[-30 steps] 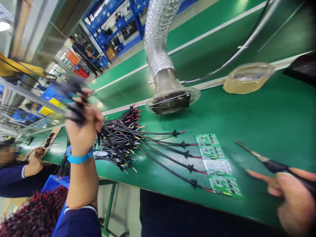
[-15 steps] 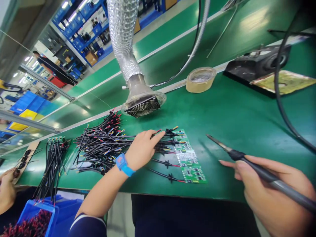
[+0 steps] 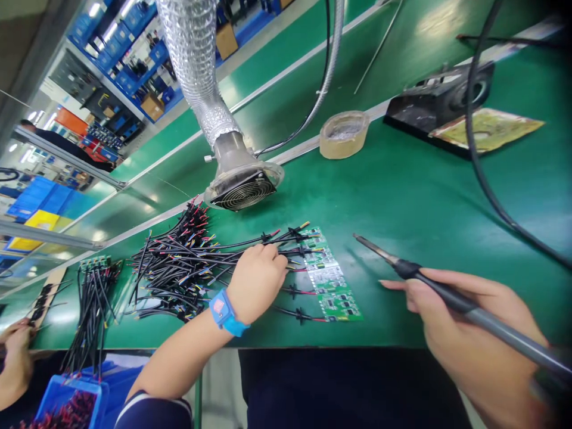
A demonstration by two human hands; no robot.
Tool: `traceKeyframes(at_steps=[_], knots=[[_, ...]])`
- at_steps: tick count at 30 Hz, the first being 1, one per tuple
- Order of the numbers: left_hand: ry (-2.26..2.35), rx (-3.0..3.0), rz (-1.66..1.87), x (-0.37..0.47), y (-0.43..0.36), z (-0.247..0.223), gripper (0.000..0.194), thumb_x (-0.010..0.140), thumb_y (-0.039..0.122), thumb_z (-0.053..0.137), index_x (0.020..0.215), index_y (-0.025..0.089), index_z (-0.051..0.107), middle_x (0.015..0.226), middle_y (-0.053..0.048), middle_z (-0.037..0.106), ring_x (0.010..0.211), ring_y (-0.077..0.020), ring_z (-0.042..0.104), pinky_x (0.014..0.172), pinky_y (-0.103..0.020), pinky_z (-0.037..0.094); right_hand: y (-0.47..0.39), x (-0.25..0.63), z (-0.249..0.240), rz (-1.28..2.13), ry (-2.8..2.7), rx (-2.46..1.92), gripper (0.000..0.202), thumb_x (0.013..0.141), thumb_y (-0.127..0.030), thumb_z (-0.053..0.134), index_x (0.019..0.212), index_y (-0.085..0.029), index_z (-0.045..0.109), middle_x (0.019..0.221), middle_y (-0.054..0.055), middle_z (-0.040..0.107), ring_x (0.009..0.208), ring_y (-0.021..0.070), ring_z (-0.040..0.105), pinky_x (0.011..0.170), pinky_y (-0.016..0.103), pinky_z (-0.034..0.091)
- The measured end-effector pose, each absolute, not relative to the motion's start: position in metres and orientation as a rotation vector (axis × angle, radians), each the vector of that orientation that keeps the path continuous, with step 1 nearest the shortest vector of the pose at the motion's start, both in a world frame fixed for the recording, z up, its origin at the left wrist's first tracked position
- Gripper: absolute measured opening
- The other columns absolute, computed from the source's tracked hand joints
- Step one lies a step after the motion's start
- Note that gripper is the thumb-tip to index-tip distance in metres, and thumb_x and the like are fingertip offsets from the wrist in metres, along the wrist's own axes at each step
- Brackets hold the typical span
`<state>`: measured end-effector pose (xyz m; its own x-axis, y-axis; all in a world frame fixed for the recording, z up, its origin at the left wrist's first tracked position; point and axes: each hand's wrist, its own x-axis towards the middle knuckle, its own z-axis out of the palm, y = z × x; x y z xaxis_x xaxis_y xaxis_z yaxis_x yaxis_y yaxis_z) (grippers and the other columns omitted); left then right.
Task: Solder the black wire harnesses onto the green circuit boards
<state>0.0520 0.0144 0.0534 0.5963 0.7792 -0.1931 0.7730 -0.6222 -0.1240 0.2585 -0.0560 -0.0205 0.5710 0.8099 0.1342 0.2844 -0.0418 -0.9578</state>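
Observation:
My right hand (image 3: 473, 328) grips a soldering iron (image 3: 404, 268) like a pen, its tip pointing left above the bench, apart from the boards. My left hand (image 3: 259, 280), with a blue band (image 3: 222, 310) at the wrist, has its fingers curled down over black cables; the fingertips are partly hidden. Right of it lies a panel of green circuit boards (image 3: 333, 277). Several black cables with red and other coloured wire ends lie with their ends at the panel's left edge. Further left is a large heap of loose black cables (image 3: 174, 256).
A fume extractor nozzle (image 3: 243, 190) hangs over the bench behind the cables. Tape roll (image 3: 344, 136) and iron stand (image 3: 429, 110) sit at the back. The iron's cord (image 3: 480, 173) loops at right. At left are a cable bundle (image 3: 92, 304), blue bin (image 3: 102, 387) and another person's hands (image 3: 18, 351).
My left hand's fingers have gone from stretched out toward the board to curled over the cables. The right hand still holds the iron. The camera view has shifted slightly.

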Motion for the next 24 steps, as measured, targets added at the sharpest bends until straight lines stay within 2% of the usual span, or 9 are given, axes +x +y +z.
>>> traceKeyframes(at_steps=[3,6,9,12,15,18,21,24], knots=[[-1.553,-2.736,0.373,0.053,0.008,0.053,0.016,0.088,0.019,0.048,0.089,0.014,0.063,0.085,-0.007,0.057,0.077,-0.0206,0.055,0.070,-0.034,0.048,-0.057,0.260,-0.020,0.585,-0.972,-1.577,0.024,0.070,-0.043,0.061,0.079,-0.022,0.056,0.059,0.003,0.062,0.054,0.0229,0.062,0.062,0.039,0.054],[-1.676,-2.750,0.236,0.049,0.002,0.048,0.016,0.088,0.021,0.048,0.088,0.015,0.064,0.083,-0.006,0.056,0.077,-0.0199,0.055,0.072,-0.033,0.048,-0.057,0.262,-0.018,0.621,-1.019,-1.552,0.020,0.071,-0.040,0.061,0.078,-0.022,0.056,0.060,0.002,0.062,0.049,0.0211,0.060,0.057,0.036,0.054],[-1.669,-2.817,-0.085,0.044,-0.001,0.045,0.009,0.085,0.018,0.054,0.084,0.016,0.062,0.087,-0.007,0.055,0.084,-0.0199,0.054,0.078,-0.034,0.048,-0.058,0.263,-0.018,0.604,-1.033,-1.541,0.017,0.072,-0.038,0.061,0.078,-0.023,0.057,0.063,0.002,0.062,0.049,0.0197,0.059,0.057,0.036,0.053],[-1.659,-2.906,-0.437,0.041,-0.002,0.048,0.006,0.084,0.014,0.054,0.086,0.017,0.058,0.092,-0.006,0.057,0.090,-0.0175,0.055,0.083,-0.032,0.047,-0.060,0.267,-0.017,0.564,-1.024,-1.535,0.016,0.072,-0.037,0.062,0.080,-0.024,0.057,0.068,0.002,0.061,0.057,0.0197,0.061,0.061,0.036,0.052],[-1.753,-2.890,-0.683,0.043,0.002,0.055,0.007,0.086,0.017,0.054,0.091,0.017,0.058,0.087,-0.003,0.060,0.081,-0.0140,0.057,0.075,-0.027,0.049,-0.065,0.276,-0.015,0.578,-1.023,-1.514,0.012,0.069,-0.034,0.064,0.077,-0.027,0.059,0.074,0.002,0.061,0.065,0.0193,0.061,0.063,0.034,0.050],[-1.854,-2.859,-0.871,0.050,0.004,0.060,0.008,0.084,0.020,0.058,0.088,0.018,0.064,0.085,-0.003,0.064,0.080,-0.0134,0.059,0.072,-0.025,0.048,-0.070,0.286,-0.016,0.680,-1.007,-1.467,0.008,0.066,-0.031,0.066,0.070,-0.028,0.059,0.074,0.001,0.060,0.063,0.0179,0.058,0.060,0.032,0.047],[-1.951,-2.972,-0.945,0.063,0.000,0.056,0.004,0.080,0.019,0.064,0.081,0.018,0.068,0.081,-0.003,0.066,0.078,-0.0133,0.060,0.072,-0.025,0.049,-0.073,0.294,-0.018,0.831,-0.955,-1.416,0.010,0.065,-0.033,0.067,0.065,-0.028,0.059,0.071,0.000,0.059,0.063,0.0184,0.058,0.056,0.031,0.044],[-1.988,-3.141,-0.878,0.077,-0.012,0.043,0.003,0.077,0.017,0.067,0.076,0.018,0.069,0.076,-0.002,0.067,0.074,-0.0136,0.061,0.070,-0.025,0.049,-0.072,0.301,-0.019,0.947,-0.905,-1.380,0.013,0.065,-0.037,0.068,0.063,-0.028,0.059,0.068,0.000,0.058,0.060,0.0177,0.056,0.052,0.029,0.041]])
